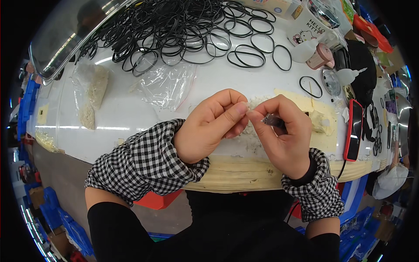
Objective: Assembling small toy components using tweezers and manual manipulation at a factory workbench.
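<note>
My left hand [214, 124] and my right hand [283, 133] meet over the near edge of the table, their fingertips almost touching. Thumb and forefinger of the left are pinched on a tiny whitish piece [249, 110], too small to name. The right hand's thumb and forefinger close at the same spot. Tucked within the right fingers is a small dark metal tool [274, 121], mostly hidden, so its kind cannot be made out. Small whitish scraps [251, 139] lie scattered on the table beneath both hands.
Black rubber rings [183, 26] are heaped at the back. A clear plastic bag [168, 85] and a bag of pale bits [97, 87] lie left. A red-cased phone [354, 131], squeeze bottle [303, 51] and yellowish sheet [325, 135] are right. The table's wooden edge [231, 174] runs in front.
</note>
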`<state>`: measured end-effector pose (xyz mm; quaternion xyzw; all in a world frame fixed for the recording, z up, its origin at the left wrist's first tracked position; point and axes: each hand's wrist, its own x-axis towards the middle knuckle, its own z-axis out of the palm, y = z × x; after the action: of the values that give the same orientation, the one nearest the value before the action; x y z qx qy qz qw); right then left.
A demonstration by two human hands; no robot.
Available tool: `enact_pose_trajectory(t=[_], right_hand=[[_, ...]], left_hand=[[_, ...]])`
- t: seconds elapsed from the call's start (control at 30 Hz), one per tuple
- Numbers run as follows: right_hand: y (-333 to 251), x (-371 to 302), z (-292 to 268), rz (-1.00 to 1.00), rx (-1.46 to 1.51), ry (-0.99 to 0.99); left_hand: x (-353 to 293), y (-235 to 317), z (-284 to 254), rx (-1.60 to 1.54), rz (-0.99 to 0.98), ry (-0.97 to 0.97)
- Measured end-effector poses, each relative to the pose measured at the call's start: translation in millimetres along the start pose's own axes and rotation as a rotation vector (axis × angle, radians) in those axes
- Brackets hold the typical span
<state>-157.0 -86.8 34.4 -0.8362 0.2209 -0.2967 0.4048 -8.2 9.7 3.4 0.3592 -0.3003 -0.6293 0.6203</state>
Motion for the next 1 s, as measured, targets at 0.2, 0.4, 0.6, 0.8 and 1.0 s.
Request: enact_pose_trajectory(t=[0.2,0.4,0.6,0.8,1.0], right_hand=[[2,8,-9,-0.19,-0.255,-0.034],[4,6,-11,-0.159,-0.33,-0.076],[7,6,-9,-0.164,-0.335,-0.087],[5,5,-9,-0.169,-0.336,-0.087],[5,4,-7,-0.17,-0.311,-0.074]], left_hand=[[2,8,1,-0.122,-0.093,-0.012],[6,5,-6,-0.223,-0.081,-0.157],[6,2,-5,-0.249,-0.06,-0.192],[5,3,-4,-0.25,-0.062,-0.184],[4,2,-3,-0.249,-0.048,-0.179]])
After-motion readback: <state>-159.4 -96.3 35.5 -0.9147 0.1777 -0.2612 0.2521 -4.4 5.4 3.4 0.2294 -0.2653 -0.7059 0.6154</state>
